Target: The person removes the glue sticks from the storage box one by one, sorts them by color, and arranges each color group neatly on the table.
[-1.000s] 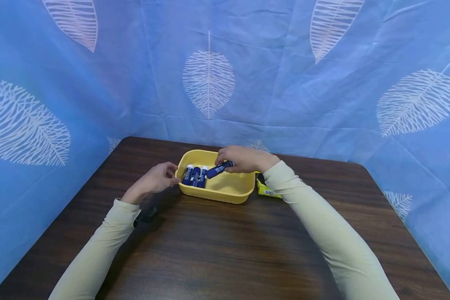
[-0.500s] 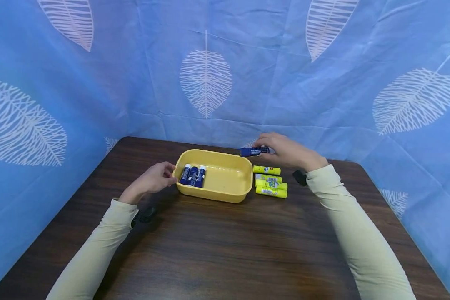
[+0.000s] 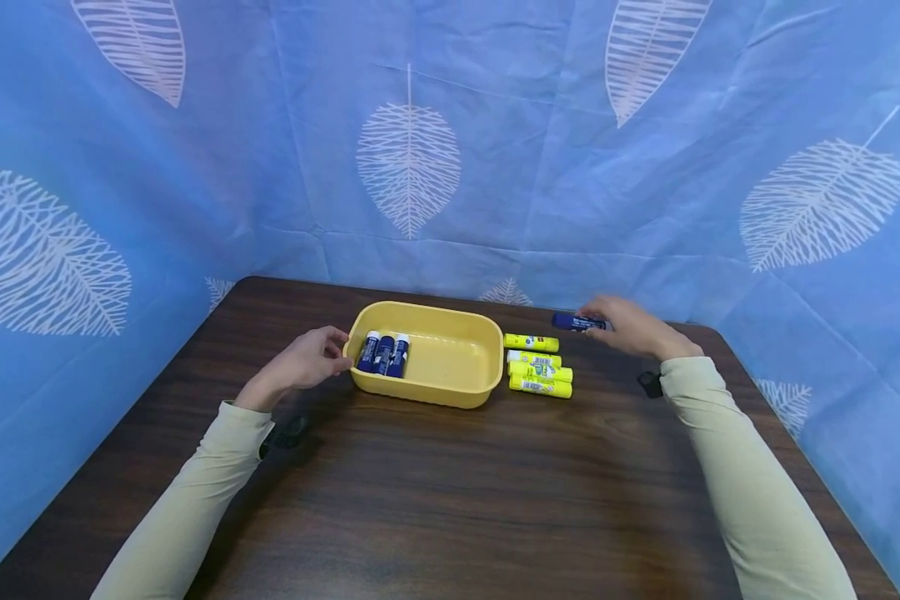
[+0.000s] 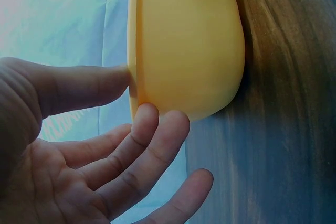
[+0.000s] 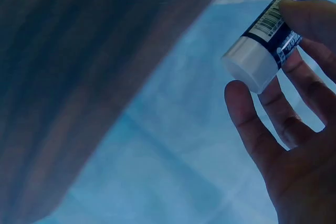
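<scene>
A yellow plastic basket point(image 3: 450, 396) stands at the back of the table. My left hand point(image 3: 303, 360) is at its left end; the left wrist view shows the thumb touching the basket rim point(image 4: 134, 35), the other fingers loosely bent by the outer wall. Inside lie three dark blue glue sticks point(image 3: 382, 355) side by side. My right hand point(image 3: 633, 327) holds another blue glue stick point(image 3: 568, 322) at the back right, pinched between thumb and fingers. Up close, that glue stick's end cap point(image 5: 252, 64) is whitish and faces the palm side.
Several yellow glue sticks point(image 3: 542, 387) lie in a column just right of the basket. The dark wooden table point(image 3: 450, 500) ends close behind, against a blue curtain point(image 3: 270, 150) with white leaf prints.
My right hand has lifted the blue glue stick out of the basket and carried it right, past the yellow glue sticks, then lower. My left hand stays at the basket's left end.
</scene>
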Motion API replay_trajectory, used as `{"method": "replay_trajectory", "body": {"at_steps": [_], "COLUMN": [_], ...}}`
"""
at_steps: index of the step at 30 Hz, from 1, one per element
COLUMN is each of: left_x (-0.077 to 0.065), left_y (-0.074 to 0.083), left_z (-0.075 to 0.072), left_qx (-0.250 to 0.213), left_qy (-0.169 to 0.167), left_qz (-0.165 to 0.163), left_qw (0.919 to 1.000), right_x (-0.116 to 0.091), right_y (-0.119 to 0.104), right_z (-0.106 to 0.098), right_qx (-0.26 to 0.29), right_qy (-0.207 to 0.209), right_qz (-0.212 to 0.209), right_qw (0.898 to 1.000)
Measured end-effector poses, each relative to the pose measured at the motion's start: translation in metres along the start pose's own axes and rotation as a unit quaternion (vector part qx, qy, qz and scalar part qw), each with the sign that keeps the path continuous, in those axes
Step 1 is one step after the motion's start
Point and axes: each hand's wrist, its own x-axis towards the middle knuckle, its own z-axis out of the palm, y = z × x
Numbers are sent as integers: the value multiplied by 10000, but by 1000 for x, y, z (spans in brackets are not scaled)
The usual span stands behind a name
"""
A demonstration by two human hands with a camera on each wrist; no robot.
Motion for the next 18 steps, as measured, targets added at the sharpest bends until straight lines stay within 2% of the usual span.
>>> {"method": "replay_trajectory", "body": {"at_steps": [8,18], "left_x": [-1,-2], "left_y": [0,-1], "left_z": [0,0], "left_qx": [28,-59], "left_qy": [-7,-16], "left_qz": [47,121], "left_qw": [10000,9999], "right_x": [-6,-5], "right_y": [23,37], "right_z": [19,37], "right_qx": [361,347], "right_qy": [-139,-371], "right_qz": [166,406], "right_qw": [9991,9979]}}
